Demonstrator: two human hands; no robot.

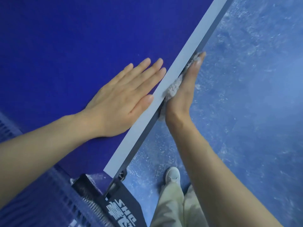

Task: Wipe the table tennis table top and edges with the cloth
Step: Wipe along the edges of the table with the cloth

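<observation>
Two hands: your left hand (126, 97) lies flat, fingers straight, on the blue table top (65, 38).
Right hand: your right hand (183, 89) presses the grey cloth (173, 87) against the table's side edge (211, 32), fingers extended.
Technique: keep even pressure; slide along the edge.
Beyond: net clamp (118, 194), blue floor (246, 95).
</observation>
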